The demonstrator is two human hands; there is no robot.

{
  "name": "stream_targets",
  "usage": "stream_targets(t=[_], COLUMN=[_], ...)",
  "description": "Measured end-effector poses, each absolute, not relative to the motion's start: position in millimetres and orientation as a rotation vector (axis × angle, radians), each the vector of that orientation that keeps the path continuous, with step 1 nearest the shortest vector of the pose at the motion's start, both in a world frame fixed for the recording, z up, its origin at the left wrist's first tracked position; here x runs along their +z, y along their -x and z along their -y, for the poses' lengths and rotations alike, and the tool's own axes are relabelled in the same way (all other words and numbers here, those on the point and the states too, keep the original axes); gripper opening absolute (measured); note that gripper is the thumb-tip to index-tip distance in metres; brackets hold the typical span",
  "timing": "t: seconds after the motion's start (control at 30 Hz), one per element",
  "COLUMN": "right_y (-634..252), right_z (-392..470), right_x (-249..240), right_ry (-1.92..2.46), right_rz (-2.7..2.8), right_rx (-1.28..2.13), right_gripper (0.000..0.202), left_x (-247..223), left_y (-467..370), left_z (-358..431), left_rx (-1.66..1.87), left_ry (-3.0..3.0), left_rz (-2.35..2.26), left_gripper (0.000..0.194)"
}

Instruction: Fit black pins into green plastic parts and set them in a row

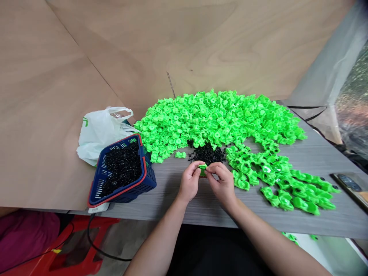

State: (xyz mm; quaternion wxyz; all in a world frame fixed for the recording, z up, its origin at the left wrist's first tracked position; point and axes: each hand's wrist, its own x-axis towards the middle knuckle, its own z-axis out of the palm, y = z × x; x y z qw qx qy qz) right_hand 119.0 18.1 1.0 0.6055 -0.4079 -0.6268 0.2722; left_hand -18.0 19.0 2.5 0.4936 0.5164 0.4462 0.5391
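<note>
A small bright green plastic piece [203, 167] is held up between both hands, just above the front of the table. My left hand [189, 183] is closed, pinching its left side between thumb and fingers. My right hand [223, 184] is closed on the piece's right side. A dark spot shows on the piece, too small to make out. Just beyond my fingers lies a heap of small black plastic parts [211, 154]. A lone green piece [180, 155] rests left of that heap.
A large pile of green pieces [218, 115] spans the back of the grey table [172, 199]. More green pieces with black parts [287, 184] lie at right. At left stand a blue basket [151, 178] of black parts and a white plastic bag [97, 132]. A phone-like object [349, 183] lies far right.
</note>
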Motion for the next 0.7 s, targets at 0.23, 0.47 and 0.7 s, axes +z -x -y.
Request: stream_targets(t=[0.23, 0.47, 0.7], right_y=[-120.9, -121.0, -126.2], right_z=[-19.1, -20.7, -29.0], right_x=[-1.9, -4.3, 2.3], right_ry=[0.950, 0.907, 0.883], right_rz=[1.382, 1.231, 1.283], right_rx=[0.767, 1.041, 1.119], right_gripper=[0.002, 0.016, 0.009], left_x=[6.0, 19.8, 19.4], left_y=[15.7, 18.3, 18.6], left_z=[-17.3, -11.1, -12.4], left_rx=[1.325, 1.313, 1.214], left_ry=[-1.311, -1.618, -1.483], left_rz=[-1.095, -1.227, -1.104], left_gripper=[0.027, 0.023, 0.026])
